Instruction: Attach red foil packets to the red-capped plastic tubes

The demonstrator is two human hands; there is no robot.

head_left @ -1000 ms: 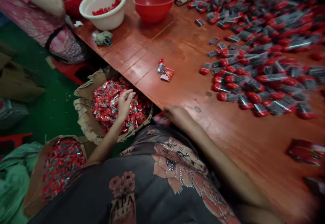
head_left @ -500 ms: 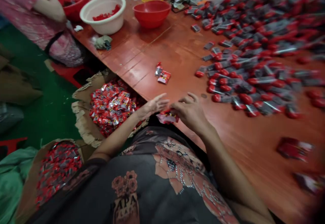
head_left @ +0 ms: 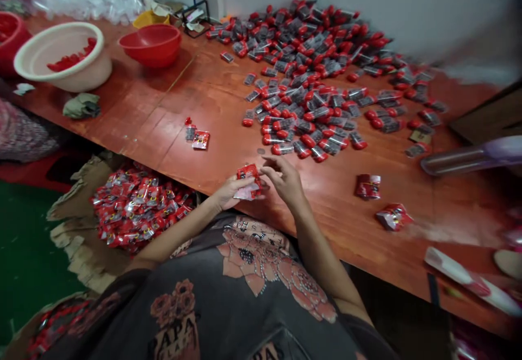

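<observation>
Over the table's near edge, my left hand (head_left: 229, 193) grips a small red and clear printed packet (head_left: 248, 174), thumb on top of it. My right hand (head_left: 285, 180) hovers just right of the packet, its fingers apart and nothing visible in them. Whether its fingertips touch the packet's edge, I cannot tell. Farther left on the table lie another red packet (head_left: 200, 140) and a small red-capped clear piece (head_left: 190, 131). Beyond my hands spreads a large heap of red-capped clear tubes (head_left: 310, 99) with dark contents.
A torn cardboard box (head_left: 77, 243) full of red packets stands below the table edge at left. A white basin (head_left: 65, 80) and a red bowl (head_left: 150, 47) sit at the back left. Two packets (head_left: 368, 186) lie to the right, near a clear purple-ended object (head_left: 468, 156).
My view has swung to the right. My left hand, open with fingers stretched out before, now holds the packet. My right hand's fingers have come away from it to the right.
</observation>
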